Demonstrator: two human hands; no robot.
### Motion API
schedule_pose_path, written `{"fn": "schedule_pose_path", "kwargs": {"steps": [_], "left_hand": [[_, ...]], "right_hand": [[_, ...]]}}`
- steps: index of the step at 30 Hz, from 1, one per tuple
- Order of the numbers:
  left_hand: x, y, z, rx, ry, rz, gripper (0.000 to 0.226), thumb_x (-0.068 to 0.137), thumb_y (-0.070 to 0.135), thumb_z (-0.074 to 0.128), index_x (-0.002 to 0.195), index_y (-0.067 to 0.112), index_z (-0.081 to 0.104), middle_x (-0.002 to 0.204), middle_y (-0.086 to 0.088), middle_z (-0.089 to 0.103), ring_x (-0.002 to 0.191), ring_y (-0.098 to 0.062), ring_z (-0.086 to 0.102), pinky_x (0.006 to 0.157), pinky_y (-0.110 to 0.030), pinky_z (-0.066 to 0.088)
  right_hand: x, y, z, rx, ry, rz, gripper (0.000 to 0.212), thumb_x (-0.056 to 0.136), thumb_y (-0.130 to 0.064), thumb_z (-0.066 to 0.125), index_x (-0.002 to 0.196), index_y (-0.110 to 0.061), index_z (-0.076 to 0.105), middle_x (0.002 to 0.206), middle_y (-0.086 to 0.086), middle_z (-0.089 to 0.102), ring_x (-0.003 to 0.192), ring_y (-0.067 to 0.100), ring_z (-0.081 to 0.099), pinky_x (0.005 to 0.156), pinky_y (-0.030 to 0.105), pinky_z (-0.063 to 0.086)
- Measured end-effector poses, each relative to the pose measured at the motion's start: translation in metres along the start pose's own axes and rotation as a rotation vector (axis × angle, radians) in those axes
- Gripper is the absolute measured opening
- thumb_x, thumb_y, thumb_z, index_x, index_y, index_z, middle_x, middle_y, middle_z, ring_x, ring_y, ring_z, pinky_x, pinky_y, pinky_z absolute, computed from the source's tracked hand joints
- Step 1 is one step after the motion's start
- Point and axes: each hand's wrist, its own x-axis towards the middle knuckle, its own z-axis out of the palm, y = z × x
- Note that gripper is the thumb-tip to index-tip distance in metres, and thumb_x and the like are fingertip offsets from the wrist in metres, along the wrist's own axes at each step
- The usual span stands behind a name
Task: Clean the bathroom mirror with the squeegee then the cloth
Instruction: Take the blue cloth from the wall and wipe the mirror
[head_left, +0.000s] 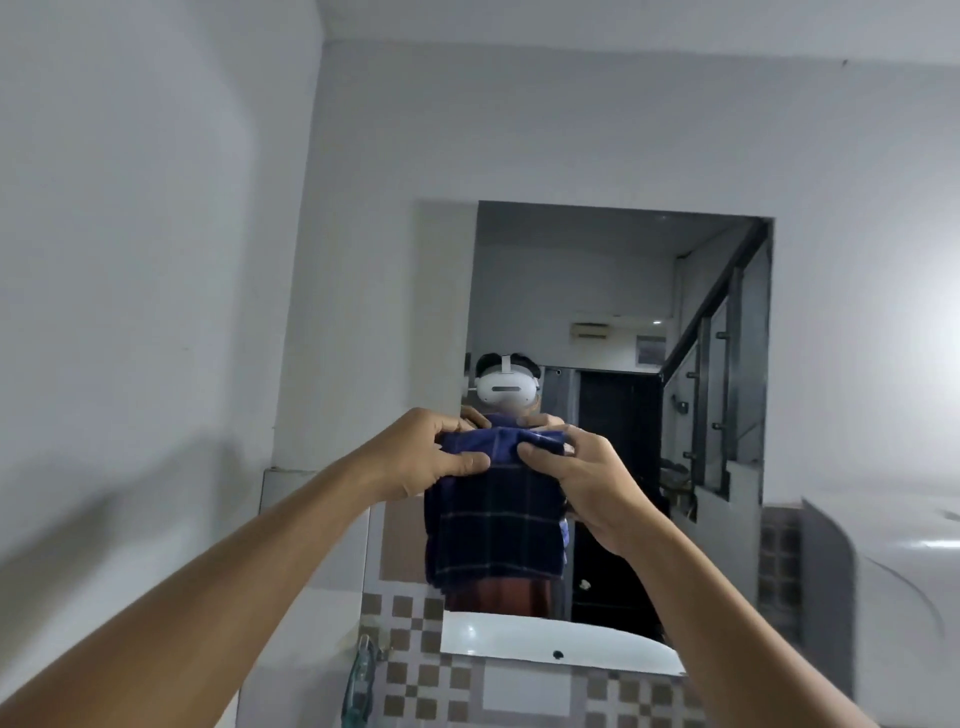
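A dark blue checked cloth (493, 525) hangs in front of the bathroom mirror (613, 291), held up by its folded top edge. My left hand (426, 457) pinches the top left of the cloth, thumb in front. My right hand (587, 478) pinches the top right beside it. The cloth drapes down over the lower middle of the mirror; whether it touches the glass I cannot tell. The mirror reflects a person wearing a white headset, a stair rail and a dark doorway. No squeegee is in view.
A white basin (519, 636) shows reflected at the mirror's bottom edge. Brown and white checked tiles (431, 675) run below. A green-handled object (358, 686) hangs at lower left. Plain white walls surround the mirror, and a curved white ledge (893, 545) sits at right.
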Motion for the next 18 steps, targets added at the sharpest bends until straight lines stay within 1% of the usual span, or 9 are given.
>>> {"fn": "schedule_pose_path", "kwargs": {"steps": [2, 3, 5, 7, 9, 10, 13, 16, 18], "left_hand": [[0.012, 0.011, 0.003, -0.073, 0.012, 0.002, 0.009, 0.089, 0.021, 0.074, 0.098, 0.018, 0.074, 0.100, 0.002, 0.071, 0.092, -0.018, 0.070, 0.087, -0.030, 0.058], [0.019, 0.016, 0.003, -0.088, 0.022, -0.002, 0.008, 0.089, 0.021, 0.074, 0.097, 0.019, 0.075, 0.104, -0.003, 0.073, 0.096, -0.022, 0.071, 0.093, -0.038, 0.057], [0.035, 0.028, 0.004, -0.096, 0.046, -0.004, 0.007, 0.088, 0.022, 0.073, 0.095, 0.020, 0.077, 0.112, -0.005, 0.073, 0.102, -0.026, 0.071, 0.097, -0.047, 0.055], [0.050, 0.043, 0.005, -0.066, 0.091, 0.012, 0.005, 0.088, 0.022, 0.073, 0.091, 0.020, 0.076, 0.107, -0.003, 0.074, 0.097, -0.023, 0.072, 0.096, -0.047, 0.056], [0.065, 0.059, 0.005, -0.024, 0.149, 0.037, 0.003, 0.088, 0.024, 0.073, 0.087, 0.022, 0.075, 0.094, 0.002, 0.074, 0.091, -0.021, 0.071, 0.092, -0.043, 0.056], [0.072, 0.067, 0.005, -0.003, 0.174, 0.049, 0.004, 0.088, 0.025, 0.073, 0.085, 0.023, 0.075, 0.088, 0.001, 0.074, 0.088, -0.021, 0.071, 0.090, -0.043, 0.057], [0.090, 0.088, 0.002, 0.021, 0.219, 0.081, 0.009, 0.090, 0.025, 0.070, 0.083, 0.021, 0.073, 0.082, -0.003, 0.074, 0.082, -0.023, 0.071, 0.082, -0.041, 0.058], [0.107, 0.102, -0.002, 0.057, 0.281, 0.110, 0.009, 0.092, 0.021, 0.069, 0.084, 0.019, 0.072, 0.080, -0.001, 0.072, 0.079, -0.019, 0.069, 0.069, -0.032, 0.053], [0.121, 0.109, -0.004, 0.076, 0.338, 0.121, 0.006, 0.091, 0.022, 0.070, 0.086, 0.021, 0.073, 0.081, 0.002, 0.072, 0.080, -0.017, 0.068, 0.068, -0.029, 0.050]], "right_hand": [[-0.002, -0.007, -0.014, 0.050, 0.049, -0.037, 0.016, 0.092, -0.021, 0.073, 0.105, -0.016, 0.067, 0.097, 0.010, 0.077, 0.087, 0.025, 0.076, 0.078, 0.040, 0.064], [-0.003, -0.011, -0.020, 0.056, 0.086, -0.065, 0.009, 0.094, -0.017, 0.070, 0.103, -0.015, 0.067, 0.094, 0.009, 0.077, 0.084, 0.023, 0.076, 0.073, 0.035, 0.064], [-0.001, -0.017, -0.028, 0.060, 0.174, -0.120, 0.004, 0.096, -0.017, 0.068, 0.099, -0.016, 0.068, 0.090, 0.008, 0.077, 0.080, 0.022, 0.076, 0.066, 0.029, 0.062], [0.005, -0.023, -0.034, 0.041, 0.289, -0.140, 0.003, 0.095, -0.019, 0.069, 0.098, -0.019, 0.068, 0.089, 0.006, 0.076, 0.080, 0.022, 0.075, 0.068, 0.033, 0.063], [0.012, -0.029, -0.040, 0.008, 0.400, -0.150, 0.010, 0.096, -0.023, 0.067, 0.105, -0.023, 0.063, 0.095, 0.005, 0.072, 0.083, 0.021, 0.073, 0.076, 0.039, 0.063], [0.015, -0.032, -0.042, -0.003, 0.448, -0.158, 0.017, 0.097, -0.024, 0.065, 0.112, -0.025, 0.057, 0.099, 0.002, 0.069, 0.086, 0.019, 0.070, 0.077, 0.039, 0.061], [0.024, -0.039, -0.042, -0.018, 0.557, -0.248, 0.034, 0.097, -0.023, 0.061, 0.123, -0.032, 0.042, 0.109, -0.002, 0.060, 0.096, 0.017, 0.064, 0.084, 0.042, 0.059], [0.034, -0.040, -0.037, -0.321, 0.726, -0.462, 0.046, 0.095, -0.017, 0.061, 0.134, -0.029, 0.039, 0.137, 0.001, 0.045, 0.119, 0.020, 0.052, 0.095, 0.037, 0.050], [0.042, -0.038, -0.033, -0.521, 0.738, -0.570, 0.048, 0.098, -0.018, 0.056, 0.142, -0.022, 0.039, 0.153, 0.005, 0.035, 0.139, 0.024, 0.036, 0.112, 0.041, 0.040]]}}
